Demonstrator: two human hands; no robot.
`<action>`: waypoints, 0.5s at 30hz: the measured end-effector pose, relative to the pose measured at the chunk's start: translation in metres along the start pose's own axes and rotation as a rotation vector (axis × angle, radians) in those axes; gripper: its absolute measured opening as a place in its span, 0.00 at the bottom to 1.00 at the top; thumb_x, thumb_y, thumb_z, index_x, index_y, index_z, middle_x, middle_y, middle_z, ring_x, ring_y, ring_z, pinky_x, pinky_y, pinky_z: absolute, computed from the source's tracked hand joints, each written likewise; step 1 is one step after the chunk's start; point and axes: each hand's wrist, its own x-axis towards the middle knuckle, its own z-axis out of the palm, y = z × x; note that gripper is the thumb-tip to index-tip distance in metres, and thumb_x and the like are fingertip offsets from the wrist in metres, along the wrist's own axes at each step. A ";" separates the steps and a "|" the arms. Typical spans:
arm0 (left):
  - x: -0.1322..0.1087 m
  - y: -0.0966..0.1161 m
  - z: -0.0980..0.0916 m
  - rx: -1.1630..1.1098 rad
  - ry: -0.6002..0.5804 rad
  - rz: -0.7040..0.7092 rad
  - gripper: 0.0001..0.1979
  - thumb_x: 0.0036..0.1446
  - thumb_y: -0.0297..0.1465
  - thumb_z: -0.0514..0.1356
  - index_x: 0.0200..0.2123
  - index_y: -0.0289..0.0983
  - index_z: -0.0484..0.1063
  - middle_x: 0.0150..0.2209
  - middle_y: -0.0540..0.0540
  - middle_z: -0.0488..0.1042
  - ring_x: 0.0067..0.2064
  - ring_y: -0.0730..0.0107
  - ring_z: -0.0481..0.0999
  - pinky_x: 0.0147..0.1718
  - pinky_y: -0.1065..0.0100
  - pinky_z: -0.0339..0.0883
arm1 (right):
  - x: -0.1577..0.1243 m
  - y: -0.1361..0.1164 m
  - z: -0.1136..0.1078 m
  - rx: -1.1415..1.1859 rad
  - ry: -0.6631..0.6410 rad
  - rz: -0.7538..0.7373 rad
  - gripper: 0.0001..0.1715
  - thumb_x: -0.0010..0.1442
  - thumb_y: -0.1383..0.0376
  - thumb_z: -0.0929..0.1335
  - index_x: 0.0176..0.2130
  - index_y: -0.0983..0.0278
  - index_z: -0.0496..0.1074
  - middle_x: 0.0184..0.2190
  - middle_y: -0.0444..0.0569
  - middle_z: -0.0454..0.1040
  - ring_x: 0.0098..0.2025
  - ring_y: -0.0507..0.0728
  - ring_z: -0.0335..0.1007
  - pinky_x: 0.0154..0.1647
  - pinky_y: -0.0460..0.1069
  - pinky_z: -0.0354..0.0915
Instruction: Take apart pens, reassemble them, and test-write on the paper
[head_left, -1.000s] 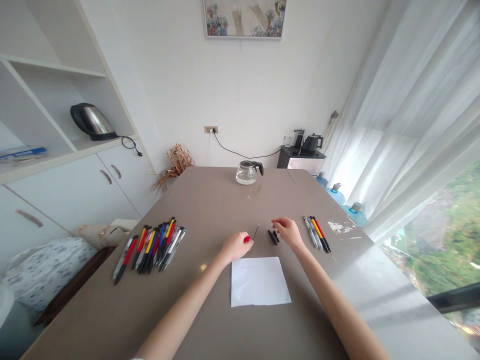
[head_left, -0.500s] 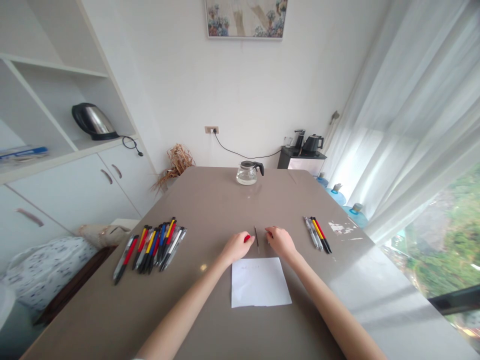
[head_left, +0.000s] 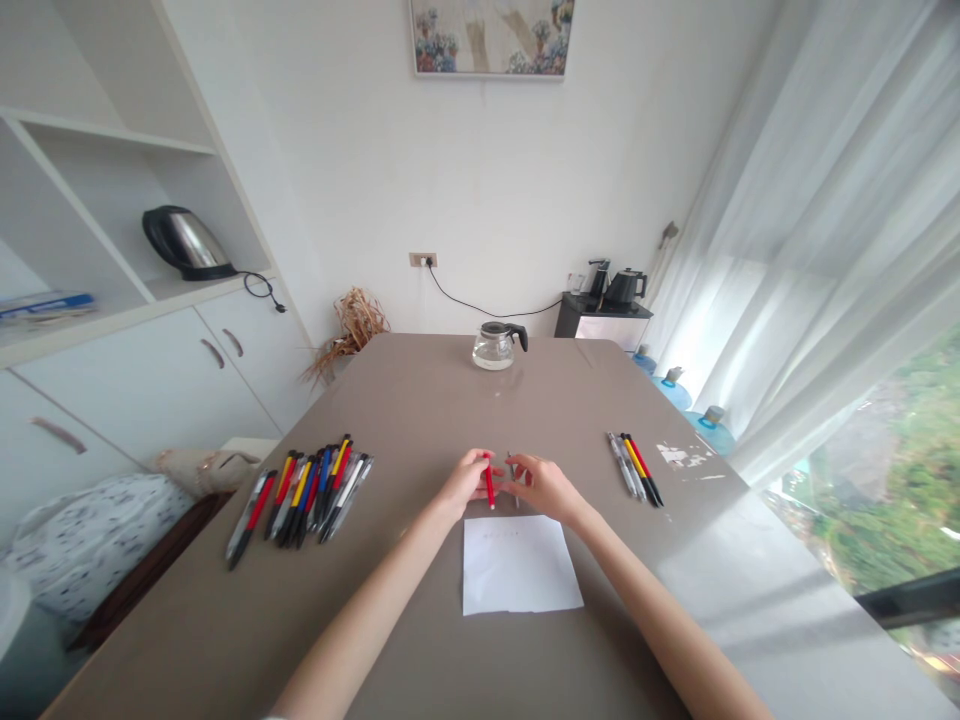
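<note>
Shifted leftward, the right hand (head_left: pixel 547 487) meets a thin grey rod (head_left: pixel 516 498), grip unclear; the left hand (head_left: pixel 463 486) pinches a slim red tube (head_left: pixel 490 484) over the brown counter (head_left: pixel 435 400), beyond white rectangular paper (head_left: pixel 521 570).

On the left arm (head_left: pixel 375 606), a sliver of pale sleeve (head_left: pixel 277 717) is glimpsed at seven o'clock; left hand (head_left: pixel 466 482), right hand (head_left: pixel 551 488) and right forearm (head_left: pixel 652 590) are seen bare

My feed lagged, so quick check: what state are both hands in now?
Left hand: closed, holding the red pen barrel.
Right hand: at the thin pen refill; whether closed on it can't be told.
</note>
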 end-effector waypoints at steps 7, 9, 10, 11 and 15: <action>0.005 0.000 -0.007 -0.282 0.010 -0.058 0.04 0.51 0.27 0.52 0.33 0.35 0.62 0.28 0.46 0.72 0.22 0.77 0.70 0.21 0.74 0.64 | -0.004 -0.006 -0.001 0.071 -0.099 -0.150 0.33 0.42 0.57 0.69 0.49 0.59 0.61 0.36 0.46 0.69 0.29 0.50 0.64 0.33 0.47 0.60; 0.005 -0.001 -0.007 -0.309 0.010 -0.054 0.03 0.51 0.26 0.52 0.32 0.34 0.63 0.27 0.47 0.72 0.23 0.78 0.71 0.24 0.73 0.66 | -0.005 -0.007 -0.002 0.073 -0.095 -0.150 0.32 0.43 0.58 0.69 0.48 0.58 0.61 0.36 0.46 0.69 0.29 0.50 0.64 0.33 0.47 0.60; 0.005 -0.001 -0.007 -0.324 0.010 -0.052 0.03 0.51 0.25 0.53 0.31 0.34 0.63 0.26 0.47 0.71 0.24 0.77 0.71 0.25 0.73 0.66 | -0.005 -0.008 -0.003 0.069 -0.089 -0.152 0.30 0.44 0.58 0.69 0.48 0.58 0.62 0.35 0.46 0.69 0.29 0.50 0.64 0.33 0.47 0.60; 0.005 -0.002 -0.006 -0.339 0.006 -0.049 0.02 0.50 0.25 0.53 0.31 0.33 0.64 0.26 0.47 0.71 0.25 0.77 0.71 0.27 0.73 0.67 | -0.005 -0.009 -0.003 0.063 -0.082 -0.154 0.29 0.45 0.59 0.69 0.47 0.58 0.63 0.35 0.46 0.69 0.30 0.50 0.64 0.33 0.46 0.60; 0.005 -0.003 -0.005 -0.372 -0.037 -0.050 0.02 0.49 0.25 0.55 0.29 0.31 0.65 0.26 0.45 0.71 0.28 0.73 0.73 0.31 0.70 0.68 | -0.006 -0.010 -0.006 0.028 -0.042 -0.166 0.20 0.49 0.60 0.66 0.44 0.58 0.67 0.33 0.45 0.69 0.29 0.50 0.64 0.33 0.45 0.60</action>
